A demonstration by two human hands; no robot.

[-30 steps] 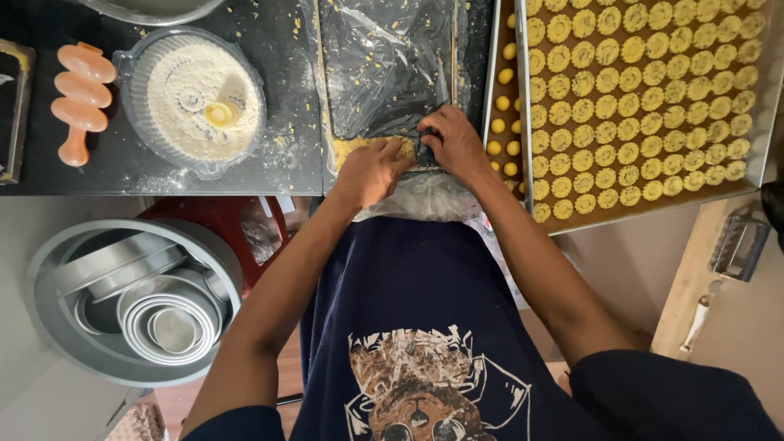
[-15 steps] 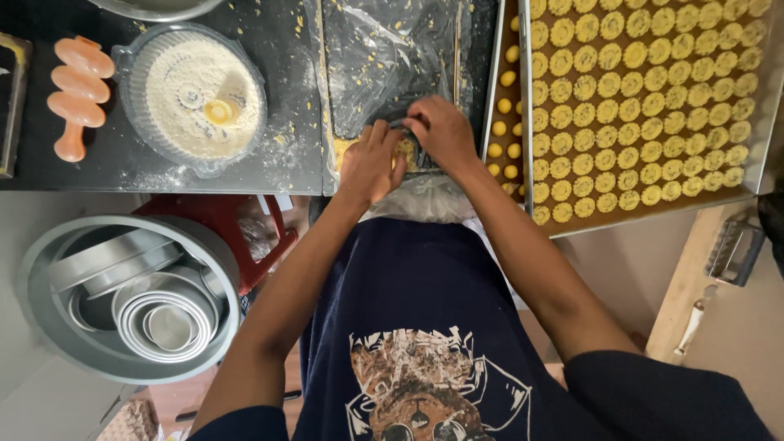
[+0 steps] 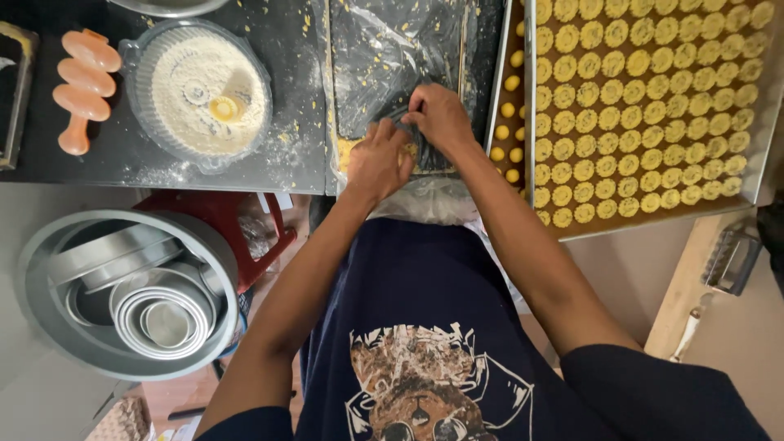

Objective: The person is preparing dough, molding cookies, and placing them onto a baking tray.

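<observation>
My left hand [image 3: 377, 160] and my right hand [image 3: 439, 116] are close together over a clear plastic sheet [image 3: 384, 49] spread on the dark worktop. Both pinch a small dark tool [image 3: 412, 135] between the fingers; its shape is mostly hidden by them. A strip of yellow dough [image 3: 347, 153] lies under the sheet's near edge. To the right, a large metal tray [image 3: 755, 163] holds several rows of small yellow patterned cookies [image 3: 645, 98], with plain dough balls [image 3: 510, 106] along its left side.
A clear tub of flour [image 3: 202, 94] with a small yellow piece in it sits left of the sheet. An orange ridged plastic tool [image 3: 77, 90] lies further left. Below the counter are nested round metal tins [image 3: 122, 290] and a red stool [image 3: 245, 220].
Both hands have moved away from the counter's near edge, further onto the plastic sheet, staying together on the small dark tool.
</observation>
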